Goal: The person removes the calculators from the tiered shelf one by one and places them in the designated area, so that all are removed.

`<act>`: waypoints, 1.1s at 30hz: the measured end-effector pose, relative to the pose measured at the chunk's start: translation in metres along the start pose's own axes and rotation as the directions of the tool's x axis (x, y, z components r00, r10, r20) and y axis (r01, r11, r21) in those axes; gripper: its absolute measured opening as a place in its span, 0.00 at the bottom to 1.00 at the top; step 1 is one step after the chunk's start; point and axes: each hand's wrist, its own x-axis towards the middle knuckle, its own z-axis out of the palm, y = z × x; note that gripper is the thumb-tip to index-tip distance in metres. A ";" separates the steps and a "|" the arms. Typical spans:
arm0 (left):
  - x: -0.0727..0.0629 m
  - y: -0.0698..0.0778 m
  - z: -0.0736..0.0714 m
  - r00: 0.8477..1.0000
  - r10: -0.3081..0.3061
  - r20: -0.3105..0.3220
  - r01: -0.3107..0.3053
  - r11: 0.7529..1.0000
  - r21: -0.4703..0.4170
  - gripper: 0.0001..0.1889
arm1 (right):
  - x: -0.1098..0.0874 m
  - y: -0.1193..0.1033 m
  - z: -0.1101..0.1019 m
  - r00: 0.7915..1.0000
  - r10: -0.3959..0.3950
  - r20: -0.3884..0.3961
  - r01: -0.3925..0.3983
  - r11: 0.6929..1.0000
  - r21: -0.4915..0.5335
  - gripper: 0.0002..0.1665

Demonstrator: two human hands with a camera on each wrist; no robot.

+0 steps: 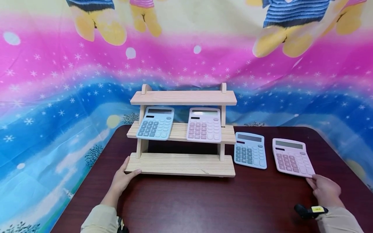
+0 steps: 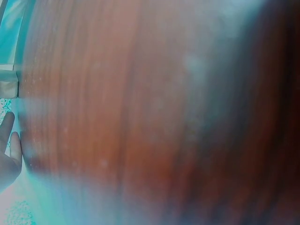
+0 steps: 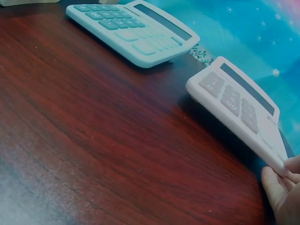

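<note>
My right hand (image 1: 327, 189) pinches the lower right corner of a pink calculator (image 1: 292, 157) at the table's right side. In the right wrist view, thumb and fingers (image 3: 276, 187) meet at the corner of this pink calculator (image 3: 239, 103), which looks tilted. Left of it sits a blue calculator (image 1: 250, 150), also seen as the blue calculator (image 3: 136, 35) in the right wrist view. My left hand (image 1: 120, 179) lies at the left end of the wooden display shelf's bottom board (image 1: 180, 164), thumb extended along its front edge. In the left wrist view, this hand (image 2: 9, 161) shows only at the edge, fingers fairly straight.
On the shelf's middle board (image 1: 179, 131) lean another blue calculator (image 1: 155, 123) and another pink calculator (image 1: 204, 125). Above them runs the top board (image 1: 183, 97). A dark red-brown table (image 1: 204, 204) bears everything; a patterned cloth (image 1: 180, 71) hangs behind.
</note>
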 end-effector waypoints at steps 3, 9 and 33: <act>0.000 0.000 0.001 1.000 -0.001 0.000 0.001 1.000 -0.004 0.50 | 0.006 0.001 0.001 0.995 -0.006 -0.096 -0.001 0.997 -0.081 0.14; 0.000 0.001 0.004 1.000 0.006 0.007 -0.006 1.000 -0.023 0.50 | 0.011 -0.003 -0.009 0.998 0.006 -0.062 -0.016 0.986 -0.166 0.15; -0.001 0.002 -0.001 1.000 0.004 -0.001 -0.004 1.000 -0.007 0.50 | -0.008 -0.007 -0.018 0.990 0.036 0.138 -0.023 0.995 -0.097 0.24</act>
